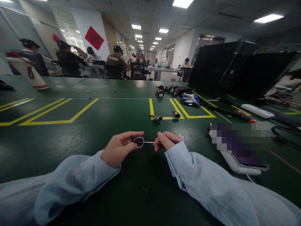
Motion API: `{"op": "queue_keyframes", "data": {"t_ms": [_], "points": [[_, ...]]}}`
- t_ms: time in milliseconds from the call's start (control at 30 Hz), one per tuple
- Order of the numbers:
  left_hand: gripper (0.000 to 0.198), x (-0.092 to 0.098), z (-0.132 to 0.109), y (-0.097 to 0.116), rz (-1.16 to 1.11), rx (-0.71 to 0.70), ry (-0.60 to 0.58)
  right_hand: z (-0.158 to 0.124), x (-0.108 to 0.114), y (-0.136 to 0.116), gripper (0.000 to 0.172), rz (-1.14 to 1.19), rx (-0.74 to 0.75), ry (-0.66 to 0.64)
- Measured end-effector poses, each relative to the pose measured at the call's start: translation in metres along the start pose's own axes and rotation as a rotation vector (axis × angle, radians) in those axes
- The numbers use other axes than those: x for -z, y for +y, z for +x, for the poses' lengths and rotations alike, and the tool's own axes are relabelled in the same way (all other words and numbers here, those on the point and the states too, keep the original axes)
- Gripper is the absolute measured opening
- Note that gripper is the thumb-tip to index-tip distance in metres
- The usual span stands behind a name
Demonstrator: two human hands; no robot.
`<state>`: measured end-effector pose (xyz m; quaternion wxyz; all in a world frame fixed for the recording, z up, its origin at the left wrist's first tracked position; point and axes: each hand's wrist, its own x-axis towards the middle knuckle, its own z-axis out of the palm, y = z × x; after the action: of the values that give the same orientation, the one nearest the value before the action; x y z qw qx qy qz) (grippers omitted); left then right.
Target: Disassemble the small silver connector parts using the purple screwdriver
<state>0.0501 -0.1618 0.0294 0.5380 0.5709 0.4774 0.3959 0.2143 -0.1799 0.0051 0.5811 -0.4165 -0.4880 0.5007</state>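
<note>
toward the near edge of the green table (117,194), our left hand (118,149) pinches a metal ring (140,146); our right hand (167,141) grips a slim rod (149,142) pointing leftward at its opening.

The ring (140,146) seems silvery, sleeves (207,179) pale blue, the table (122,113) green with yellow lines (56,122).

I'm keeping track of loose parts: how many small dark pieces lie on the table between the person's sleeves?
2: the left piece and the right piece, close together near the picture's bottom. Any under the sleeves would be hidden.
</note>
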Motion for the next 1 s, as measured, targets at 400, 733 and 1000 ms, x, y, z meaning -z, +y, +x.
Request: {"op": "queue_keyframes", "data": {"t_ms": [400, 733, 1000], "points": [[0.034, 0.0, 0.001, -0.003, -0.003, -0.02, -0.028, -0.008, 0.0, -0.005, 0.031, -0.381, 0.199, -0.008], [0.029, 0.0, 0.003, -0.004, 0.009, -0.028, 0.004, -0.011, 0.002, -0.004, 0.027, -0.537, 0.475, -0.029], [0.037, -0.003, -0.003, -0.002, 0.004, -0.044, -0.005, -0.012, -0.003, -0.002, 0.021, -0.8, 0.897, -0.16]]}}
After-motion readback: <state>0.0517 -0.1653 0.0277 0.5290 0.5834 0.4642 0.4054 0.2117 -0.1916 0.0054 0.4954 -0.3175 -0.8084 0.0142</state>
